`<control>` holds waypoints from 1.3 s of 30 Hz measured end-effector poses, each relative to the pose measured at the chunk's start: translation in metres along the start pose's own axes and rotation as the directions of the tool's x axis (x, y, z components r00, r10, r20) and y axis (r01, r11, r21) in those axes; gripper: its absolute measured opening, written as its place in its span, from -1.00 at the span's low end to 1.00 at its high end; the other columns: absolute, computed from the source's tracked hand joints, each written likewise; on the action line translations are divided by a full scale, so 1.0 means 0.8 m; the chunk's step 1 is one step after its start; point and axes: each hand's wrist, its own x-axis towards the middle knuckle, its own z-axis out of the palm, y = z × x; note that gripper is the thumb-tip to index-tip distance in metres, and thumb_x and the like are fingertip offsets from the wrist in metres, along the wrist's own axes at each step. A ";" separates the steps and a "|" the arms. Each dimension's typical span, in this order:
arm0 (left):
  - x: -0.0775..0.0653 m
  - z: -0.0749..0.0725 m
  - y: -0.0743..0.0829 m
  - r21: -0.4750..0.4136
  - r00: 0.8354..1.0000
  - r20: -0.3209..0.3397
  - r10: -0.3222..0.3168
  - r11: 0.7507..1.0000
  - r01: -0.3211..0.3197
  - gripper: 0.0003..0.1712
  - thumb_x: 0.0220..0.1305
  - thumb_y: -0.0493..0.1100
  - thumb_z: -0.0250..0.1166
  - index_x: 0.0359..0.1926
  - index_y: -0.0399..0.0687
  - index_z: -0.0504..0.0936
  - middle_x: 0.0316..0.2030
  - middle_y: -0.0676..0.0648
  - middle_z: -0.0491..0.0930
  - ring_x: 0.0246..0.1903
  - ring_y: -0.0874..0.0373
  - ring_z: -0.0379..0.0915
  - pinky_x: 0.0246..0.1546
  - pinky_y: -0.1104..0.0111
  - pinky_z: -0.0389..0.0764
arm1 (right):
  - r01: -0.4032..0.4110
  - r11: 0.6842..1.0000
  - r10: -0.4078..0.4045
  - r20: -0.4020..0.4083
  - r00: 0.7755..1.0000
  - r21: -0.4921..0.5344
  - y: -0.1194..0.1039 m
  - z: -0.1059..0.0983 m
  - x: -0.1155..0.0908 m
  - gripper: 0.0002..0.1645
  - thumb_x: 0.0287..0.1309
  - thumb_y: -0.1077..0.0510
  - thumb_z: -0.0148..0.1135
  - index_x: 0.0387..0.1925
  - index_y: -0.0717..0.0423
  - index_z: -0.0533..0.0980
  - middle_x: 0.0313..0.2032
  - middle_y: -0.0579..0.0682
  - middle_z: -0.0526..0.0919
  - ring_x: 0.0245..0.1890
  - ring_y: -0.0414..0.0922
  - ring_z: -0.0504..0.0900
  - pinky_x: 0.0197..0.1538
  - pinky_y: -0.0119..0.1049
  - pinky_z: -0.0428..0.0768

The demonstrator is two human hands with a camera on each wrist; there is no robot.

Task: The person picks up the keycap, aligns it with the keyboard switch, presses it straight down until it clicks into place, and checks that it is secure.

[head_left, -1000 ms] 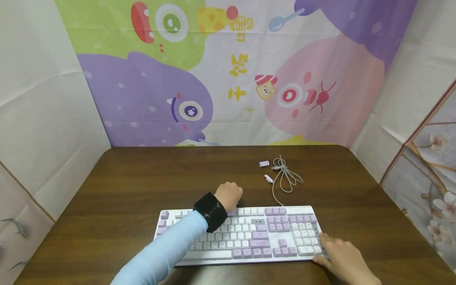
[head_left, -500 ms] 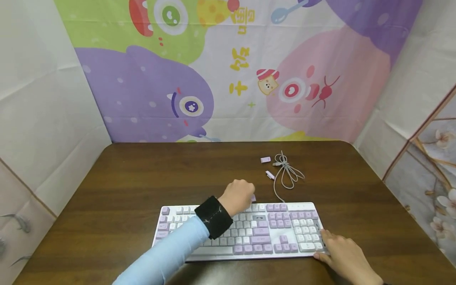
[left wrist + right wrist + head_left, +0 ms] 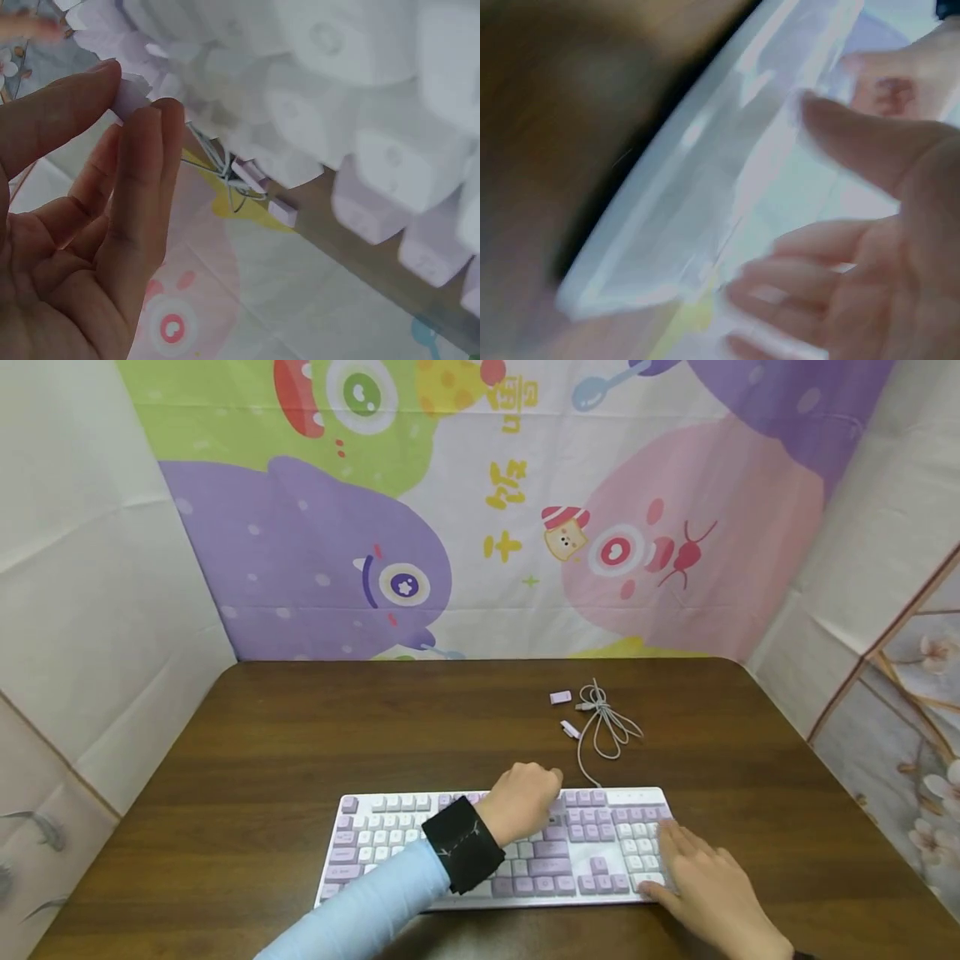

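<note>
Left hand (image 3: 520, 803) pinches a lilac piece (image 3: 132, 95), right hand (image 3: 708, 889) spread, over brown table (image 3: 360, 727) before cartoon-printed cloth (image 3: 491, 610).

a dark brown wooden table (image 3: 337, 727) with rounded far corners carries a white and purple keyboard (image 3: 551, 850); beyond it lie a bundled pale cable (image 3: 601, 707) and, left of its loops, two small lilac blocks (image 3: 560, 697).
</note>
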 end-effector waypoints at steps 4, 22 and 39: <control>-0.002 0.005 -0.003 0.014 1.000 -0.023 0.002 1.000 -0.002 -0.83 -0.16 -0.24 0.41 -0.55 -0.02 0.55 -0.61 0.03 0.58 -0.54 0.10 0.57 -0.61 0.32 0.52 | 0.200 0.979 -0.192 -0.154 0.969 0.038 -0.033 0.001 0.025 -0.21 -0.15 -0.15 0.38 0.04 0.30 0.49 0.09 0.19 0.56 0.07 0.08 0.57 -0.03 0.02 0.50; -0.007 0.017 -0.002 0.120 0.996 -0.072 0.053 0.992 -0.044 -0.88 -0.13 -0.17 0.40 -0.62 0.05 0.60 -0.64 0.04 0.59 -0.63 0.13 0.52 -0.69 0.32 0.45 | 0.300 0.953 -0.297 -0.077 0.952 0.028 -0.072 0.021 0.050 -0.24 -0.02 -0.28 0.21 0.12 0.11 0.48 0.19 0.05 0.50 0.16 0.03 0.50 -0.02 0.01 0.48; -0.004 0.014 -0.005 0.122 0.994 -0.107 0.023 0.993 -0.010 -0.86 -0.18 -0.13 0.43 -0.71 0.20 0.65 -0.66 0.12 0.63 -0.64 0.17 0.51 -0.71 0.35 0.38 | 0.293 0.954 -0.286 -0.095 0.953 0.066 -0.070 0.022 0.054 -0.25 -0.02 -0.28 0.22 0.08 0.15 0.50 0.12 0.05 0.56 0.14 0.02 0.51 -0.03 -0.01 0.48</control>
